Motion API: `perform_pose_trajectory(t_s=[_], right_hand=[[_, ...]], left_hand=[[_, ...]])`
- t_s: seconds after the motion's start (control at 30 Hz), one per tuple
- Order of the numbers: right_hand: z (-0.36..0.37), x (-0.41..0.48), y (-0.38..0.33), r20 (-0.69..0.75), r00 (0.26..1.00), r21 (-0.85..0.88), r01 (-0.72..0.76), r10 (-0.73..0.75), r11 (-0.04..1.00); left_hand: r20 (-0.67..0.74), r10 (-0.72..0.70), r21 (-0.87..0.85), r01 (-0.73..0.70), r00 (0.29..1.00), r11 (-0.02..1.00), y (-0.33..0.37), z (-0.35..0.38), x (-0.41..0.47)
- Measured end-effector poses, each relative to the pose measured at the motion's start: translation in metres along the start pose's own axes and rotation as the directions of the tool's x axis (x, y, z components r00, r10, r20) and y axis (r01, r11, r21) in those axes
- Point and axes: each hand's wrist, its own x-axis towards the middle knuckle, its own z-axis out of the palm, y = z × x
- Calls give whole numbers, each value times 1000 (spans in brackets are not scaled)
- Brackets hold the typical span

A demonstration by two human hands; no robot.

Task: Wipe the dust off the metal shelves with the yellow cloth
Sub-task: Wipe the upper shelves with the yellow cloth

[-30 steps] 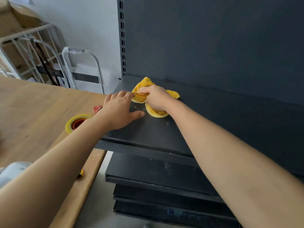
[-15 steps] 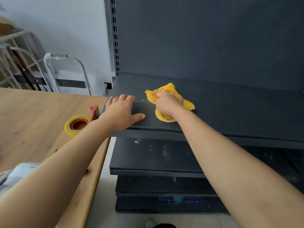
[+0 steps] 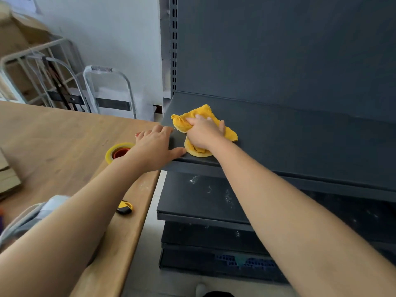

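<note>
A crumpled yellow cloth [image 3: 201, 113] lies on the top dark metal shelf [image 3: 300, 133] near its left end. My right hand [image 3: 203, 132] presses down on the cloth and grips it. My left hand [image 3: 155, 146] rests flat on the shelf's front left corner, fingers spread, holding nothing. Below it a second dark shelf [image 3: 192, 202] carries white dust specks, and further shelves sit beneath that one.
A wooden table [image 3: 53, 146] stands to the left with a yellow tape roll [image 3: 119, 151] and a small yellow and black tool [image 3: 124, 207] on it. White metal frames [image 3: 107, 88] lean on the wall behind. The shelf's dark back panel [image 3: 278, 50] rises behind.
My right hand has kept rubbing the cloth over the left end of the top shelf, shifting it slightly. My left hand stays on the shelf corner. My head has moved.
</note>
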Motion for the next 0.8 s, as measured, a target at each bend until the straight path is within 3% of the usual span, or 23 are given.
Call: perform_pose_trajectory(t_s=[0.2, 0.3, 0.57, 0.8], right_hand=[[-5, 2, 22, -74, 982, -40, -177, 174, 983], [-5, 8, 4, -16, 992, -38, -126, 126, 991], [9, -10, -36, 51, 982, 66, 178, -182, 982], [3, -36, 5, 47, 989, 239, 123, -138, 963]], left_hand=[[-30, 2, -45, -4, 1000, 999, -9, 1, -3], [-58, 4, -72, -8, 998, 997, -14, 0, -8], [-146, 59, -166, -83, 988, 983, -20, -2, -24], [-163, 164, -185, -193, 973, 964, 0, 8, -29]])
